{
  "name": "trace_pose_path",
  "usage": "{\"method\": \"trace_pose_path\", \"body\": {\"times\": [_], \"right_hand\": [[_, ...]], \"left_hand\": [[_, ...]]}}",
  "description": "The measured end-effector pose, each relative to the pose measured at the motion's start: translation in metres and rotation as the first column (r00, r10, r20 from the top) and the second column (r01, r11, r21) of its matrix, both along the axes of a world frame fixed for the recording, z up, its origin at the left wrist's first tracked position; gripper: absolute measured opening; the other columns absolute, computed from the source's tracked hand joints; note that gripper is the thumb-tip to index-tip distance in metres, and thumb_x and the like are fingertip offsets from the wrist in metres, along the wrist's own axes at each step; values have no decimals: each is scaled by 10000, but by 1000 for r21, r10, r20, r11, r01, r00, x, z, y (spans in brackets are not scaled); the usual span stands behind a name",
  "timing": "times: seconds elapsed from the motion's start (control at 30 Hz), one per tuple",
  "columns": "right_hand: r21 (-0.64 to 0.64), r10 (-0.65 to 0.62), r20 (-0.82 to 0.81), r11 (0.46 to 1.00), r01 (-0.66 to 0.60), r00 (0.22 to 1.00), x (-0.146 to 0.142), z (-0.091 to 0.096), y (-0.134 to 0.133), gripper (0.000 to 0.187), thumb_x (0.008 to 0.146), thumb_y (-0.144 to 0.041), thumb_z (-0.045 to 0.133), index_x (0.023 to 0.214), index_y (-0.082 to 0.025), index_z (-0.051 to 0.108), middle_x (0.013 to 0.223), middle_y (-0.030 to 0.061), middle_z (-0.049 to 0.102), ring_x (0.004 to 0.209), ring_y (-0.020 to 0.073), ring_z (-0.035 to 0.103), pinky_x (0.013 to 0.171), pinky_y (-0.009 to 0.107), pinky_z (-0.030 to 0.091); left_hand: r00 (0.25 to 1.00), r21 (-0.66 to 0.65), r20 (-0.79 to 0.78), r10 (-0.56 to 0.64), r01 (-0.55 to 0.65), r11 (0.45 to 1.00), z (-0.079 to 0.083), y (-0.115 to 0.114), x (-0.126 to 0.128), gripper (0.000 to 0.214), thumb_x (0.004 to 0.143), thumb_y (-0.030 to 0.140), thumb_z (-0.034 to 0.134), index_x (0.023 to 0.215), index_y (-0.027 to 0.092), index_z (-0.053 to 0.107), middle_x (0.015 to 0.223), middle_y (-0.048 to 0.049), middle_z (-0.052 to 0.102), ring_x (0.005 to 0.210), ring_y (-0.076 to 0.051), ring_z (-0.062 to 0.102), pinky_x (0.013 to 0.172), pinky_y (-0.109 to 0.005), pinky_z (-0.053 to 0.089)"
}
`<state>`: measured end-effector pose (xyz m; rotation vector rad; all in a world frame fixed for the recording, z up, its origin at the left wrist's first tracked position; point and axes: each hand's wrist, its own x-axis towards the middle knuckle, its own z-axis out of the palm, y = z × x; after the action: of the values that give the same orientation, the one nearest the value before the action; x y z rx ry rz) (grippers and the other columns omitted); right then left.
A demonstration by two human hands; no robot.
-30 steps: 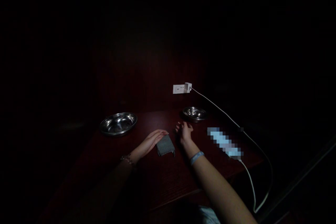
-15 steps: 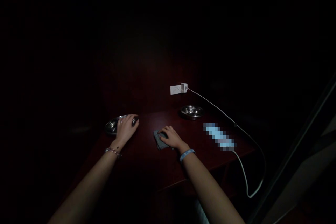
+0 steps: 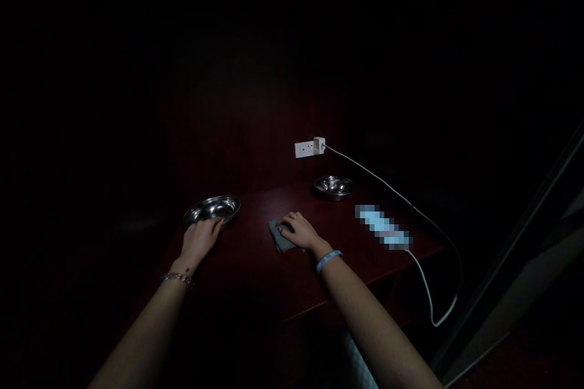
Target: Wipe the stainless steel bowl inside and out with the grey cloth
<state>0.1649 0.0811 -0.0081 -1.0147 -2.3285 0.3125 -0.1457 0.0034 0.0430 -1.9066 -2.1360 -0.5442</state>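
On the left of the dark red tabletop stands a shiny metal bowl [image 3: 213, 206]. My left hand [image 3: 201, 240] is at its near rim, fingers curled over the edge with the thumb beside them; the fingertips are partly hidden. A folded grey-green cloth [image 3: 283, 244] lies flat near the middle of the table. Over it bends my right hand [image 3: 300, 232], its fingers curved and pressing the cloth to the surface.
A second metal bowl [image 3: 334, 187] stands at the back right. In front of it lies a blurred-out, lit blue device [image 3: 383, 228], with a white cable [image 3: 378, 179] looping over the table edge to a charger in the wall socket [image 3: 305, 149]. The surroundings are very dark.
My left hand has moved from the right side of the left bowl down to its near rim, uncovering the bowl's far side. My right hand stays on the cloth. The view has tilted slightly.
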Motion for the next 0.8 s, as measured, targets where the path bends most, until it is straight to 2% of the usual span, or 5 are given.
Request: {"method": "trace_pose_path", "body": {"times": [0.2,0.47,0.7,0.8], "right_hand": [[-41,-14,14,999,14,1000,0,1,-1,268,1036,-348,609,1235,-226,741,1244,106,688,1179,255,606,1146,455,410],[-37,-3,-13,999,3,1000,1,0,-2,258,1029,-322,613,1235,-235,743,1247,101,695,1191,252,620,1187,478,384],[-59,-11,1,998,11,1000,0,-2,1,262,1028,-322,614,1237,-237,746,1252,100,685,1188,250,608,1134,450,414],[-53,-9,-1,999,9,1000,1,-2,2,257,1024,-311,615,1234,-240,746,1243,96,690,1175,249,608,1132,453,410]], "left_hand": [[999,5,9,-49,49,999,-2,-2,-9,480,1029,440,445,1250,212,805,1211,-142,815,1103,-326,765,974,-402,562],[995,88,68,-70,64,994,-7,3,-15,460,992,464,489,1177,211,825,1158,-132,829,1080,-336,766,961,-409,572],[952,234,243,-185,128,964,-8,9,-22,438,963,442,491,1130,189,807,1164,-142,823,1116,-340,749,1043,-449,551],[937,324,276,-214,119,939,-7,11,-22,421,940,432,513,1098,153,787,1130,-172,813,1084,-329,745,1042,-445,551]]}}
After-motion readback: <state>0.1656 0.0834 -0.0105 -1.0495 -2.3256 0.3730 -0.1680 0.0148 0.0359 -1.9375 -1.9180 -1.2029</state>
